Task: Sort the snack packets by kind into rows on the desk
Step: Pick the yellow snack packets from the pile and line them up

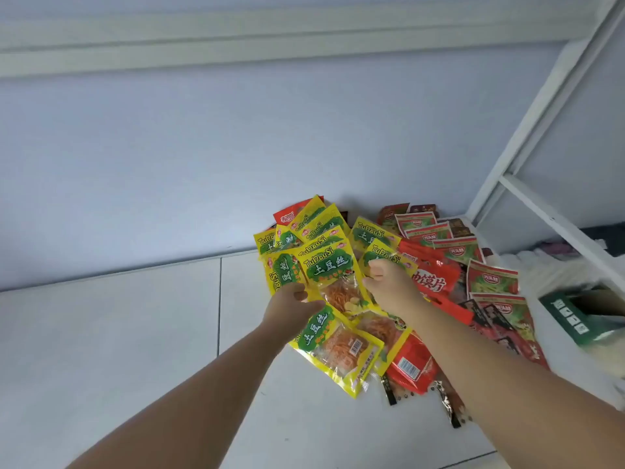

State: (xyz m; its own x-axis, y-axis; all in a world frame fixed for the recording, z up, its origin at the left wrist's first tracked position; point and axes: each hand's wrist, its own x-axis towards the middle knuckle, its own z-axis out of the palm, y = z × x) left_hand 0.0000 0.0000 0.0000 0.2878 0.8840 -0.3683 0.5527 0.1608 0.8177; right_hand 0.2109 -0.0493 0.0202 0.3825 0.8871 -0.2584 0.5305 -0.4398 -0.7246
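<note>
My left hand (pixel 291 308) grips a fanned bunch of yellow-and-green packets (pixel 323 262) held up above the white desk (pixel 118 333). My right hand (pixel 389 286) pinches one more yellow-and-green packet (pixel 378 253) at the bunch's right side. Another yellow-and-green packet (pixel 341 350) hangs below my left hand. Under my right arm lies a heap of red packets (pixel 433 282), and red-and-green packets (pixel 490 279) spread toward the back right corner. Dark packets (pixel 497 319) lie mixed among them.
A green box (pixel 581 319) sits at the desk's right edge. A white slanted frame (pixel 541 211) rises at the right, with the wall close behind the packets. The bare white desk surface stretches to the left and front.
</note>
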